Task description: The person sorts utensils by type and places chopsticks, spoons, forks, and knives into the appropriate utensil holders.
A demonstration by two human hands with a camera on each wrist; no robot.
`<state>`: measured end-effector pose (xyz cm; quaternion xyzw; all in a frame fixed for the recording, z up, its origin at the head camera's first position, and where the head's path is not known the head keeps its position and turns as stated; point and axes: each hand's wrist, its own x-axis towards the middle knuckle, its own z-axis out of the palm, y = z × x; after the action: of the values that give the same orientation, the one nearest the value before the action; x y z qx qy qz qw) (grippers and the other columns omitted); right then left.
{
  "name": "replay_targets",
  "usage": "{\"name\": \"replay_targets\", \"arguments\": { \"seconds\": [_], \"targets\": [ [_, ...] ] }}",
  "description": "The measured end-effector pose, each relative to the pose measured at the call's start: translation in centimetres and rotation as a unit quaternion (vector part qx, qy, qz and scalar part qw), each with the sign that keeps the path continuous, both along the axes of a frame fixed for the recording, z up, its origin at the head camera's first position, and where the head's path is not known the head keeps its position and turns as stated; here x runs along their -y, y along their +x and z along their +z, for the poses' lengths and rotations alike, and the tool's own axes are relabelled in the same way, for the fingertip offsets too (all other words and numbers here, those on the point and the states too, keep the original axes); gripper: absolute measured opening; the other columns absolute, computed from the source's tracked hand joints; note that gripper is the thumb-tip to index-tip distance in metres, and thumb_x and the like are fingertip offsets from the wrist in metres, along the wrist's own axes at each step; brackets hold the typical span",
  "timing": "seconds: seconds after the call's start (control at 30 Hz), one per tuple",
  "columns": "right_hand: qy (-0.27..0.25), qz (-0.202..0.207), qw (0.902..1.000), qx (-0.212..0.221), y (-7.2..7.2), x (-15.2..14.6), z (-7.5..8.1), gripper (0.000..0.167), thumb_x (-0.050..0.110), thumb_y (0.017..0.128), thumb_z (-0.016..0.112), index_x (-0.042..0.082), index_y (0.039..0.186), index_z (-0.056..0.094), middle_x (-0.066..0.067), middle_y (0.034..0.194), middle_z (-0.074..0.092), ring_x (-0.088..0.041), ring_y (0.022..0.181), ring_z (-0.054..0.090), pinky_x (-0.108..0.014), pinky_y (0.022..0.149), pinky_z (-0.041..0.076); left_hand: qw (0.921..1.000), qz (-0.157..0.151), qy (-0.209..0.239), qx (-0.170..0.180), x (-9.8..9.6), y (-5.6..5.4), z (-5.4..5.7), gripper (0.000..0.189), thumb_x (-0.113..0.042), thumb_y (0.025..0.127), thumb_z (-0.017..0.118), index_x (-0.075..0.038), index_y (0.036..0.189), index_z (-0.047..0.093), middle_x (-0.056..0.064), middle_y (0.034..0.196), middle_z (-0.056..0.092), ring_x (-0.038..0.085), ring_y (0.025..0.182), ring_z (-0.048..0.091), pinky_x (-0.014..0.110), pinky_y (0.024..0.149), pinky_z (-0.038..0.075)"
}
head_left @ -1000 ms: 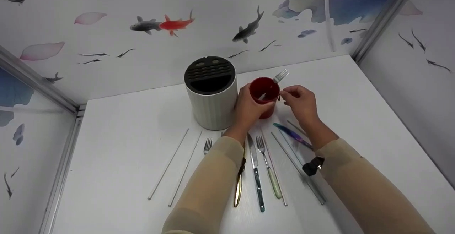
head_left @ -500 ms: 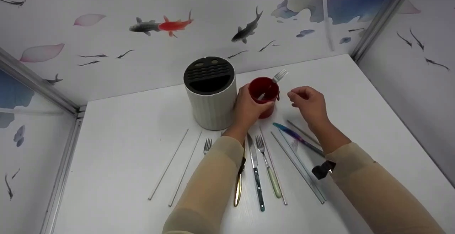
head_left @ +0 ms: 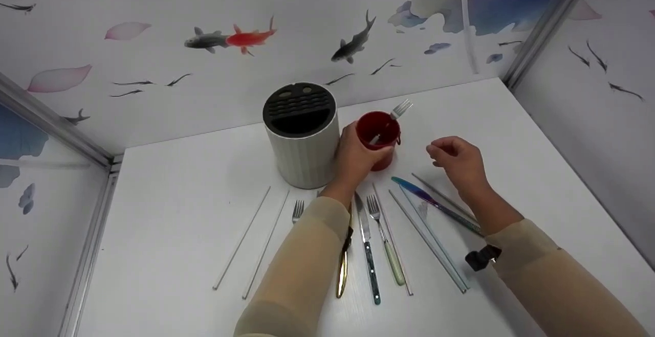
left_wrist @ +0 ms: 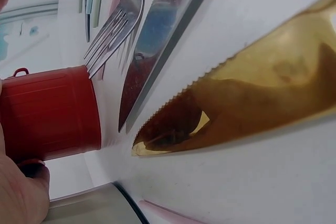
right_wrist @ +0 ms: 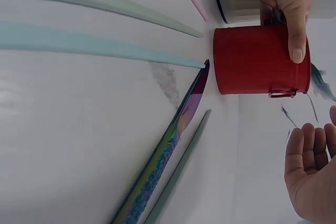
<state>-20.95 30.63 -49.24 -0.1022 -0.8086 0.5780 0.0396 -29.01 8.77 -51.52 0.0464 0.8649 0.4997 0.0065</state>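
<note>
My left hand [head_left: 354, 157] grips a small red bucket [head_left: 383, 162], thumb over the near side of its rim. A fork [head_left: 401, 109] leans inside it, tines sticking out past the far right rim. In the right wrist view, the bucket [right_wrist: 249, 61] stands upright on the table with a wire loop on its side. My right hand [head_left: 463, 165] hovers to the right of the bucket, fingers loosely curled around nothing. Below that hand lie a rainbow-coloured knife [head_left: 430, 199] and a chopstick [head_left: 440, 194].
A pale ribbed knife block [head_left: 303, 162] with a black slotted top stands left of the bucket. Nearer me lie a gold knife [head_left: 342, 275], a dark-handled knife [head_left: 369, 260], a green-handled fork [head_left: 393, 260], another fork [head_left: 298, 210] and several chopsticks [head_left: 243, 237]. Printed walls close off the back and sides.
My right hand has let go at the bucket's right rim and moved away to the right and nearer me. The left hand has stayed on the bucket.
</note>
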Motion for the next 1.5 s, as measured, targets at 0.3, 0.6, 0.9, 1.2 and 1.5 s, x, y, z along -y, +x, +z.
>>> {"name": "replay_targets", "arguments": {
  "seconds": [0.3, 0.6, 0.9, 1.2, 1.5],
  "targets": [
    [0.014, 0.001, 0.9997, 0.019, 1.8, -1.8, -1.4, 0.044, 0.042, 0.101, 0.066, 0.007, 0.127, 0.065, -0.009, 0.120, 0.068, -0.017, 0.107, 0.069, -0.016, 0.087, 0.058, 0.9999, -0.003, 0.009, 0.000, 0.1, 0.1, 0.1, 0.095, -0.037, 0.077, 0.093, -0.017, 0.153, 0.040, -0.001, 0.150, 0.053, 0.014, 0.141, 0.049, 0.032, 0.116, 0.046],
    [0.042, 0.028, 0.9982, 0.032, 3.3, -2.8, -2.5, 0.052, 0.042, 0.101, 0.067, 0.004, 0.136, 0.061, -0.009, 0.121, 0.068, -0.026, 0.111, 0.069, -0.020, 0.089, 0.060, 1.0000, 0.000, 0.003, 0.001, 0.1, 0.0, 0.1, 0.094, -0.038, 0.077, 0.094, -0.017, 0.153, 0.041, 0.000, 0.150, 0.054, 0.014, 0.140, 0.050, 0.032, 0.115, 0.048],
    [0.142, 0.066, 0.9870, 0.039, 4.6, -3.3, -3.8, 0.048, 0.039, 0.101, 0.068, 0.006, 0.135, 0.063, -0.016, 0.129, 0.068, -0.031, 0.118, 0.061, -0.007, 0.080, 0.052, 1.0000, -0.002, 0.007, 0.002, 0.1, 0.0, 0.0, 0.094, -0.037, 0.077, 0.093, -0.018, 0.153, 0.041, 0.000, 0.150, 0.053, 0.014, 0.141, 0.050, 0.032, 0.116, 0.047],
    [0.217, 0.102, 0.9697, 0.046, 5.3, -2.9, -3.9, 0.041, 0.033, 0.101, 0.069, 0.006, 0.131, 0.067, -0.016, 0.120, 0.071, -0.034, 0.113, 0.066, -0.033, 0.089, 0.059, 1.0000, -0.005, 0.005, -0.001, 0.0, 0.1, 0.1, 0.093, -0.038, 0.078, 0.092, -0.017, 0.153, 0.041, 0.001, 0.151, 0.052, 0.015, 0.142, 0.049, 0.032, 0.117, 0.046],
    [0.260, 0.128, 0.9540, 0.077, 5.9, -2.9, -4.5, 0.044, 0.034, 0.099, 0.071, 0.006, 0.133, 0.065, -0.014, 0.118, 0.071, -0.031, 0.110, 0.066, -0.052, 0.094, 0.059, 0.9999, -0.003, -0.007, 0.007, 0.0, 0.2, 0.2, 0.093, -0.038, 0.080, 0.091, -0.017, 0.154, 0.039, 0.001, 0.153, 0.051, 0.015, 0.142, 0.048, 0.033, 0.116, 0.047]
  ]
}}
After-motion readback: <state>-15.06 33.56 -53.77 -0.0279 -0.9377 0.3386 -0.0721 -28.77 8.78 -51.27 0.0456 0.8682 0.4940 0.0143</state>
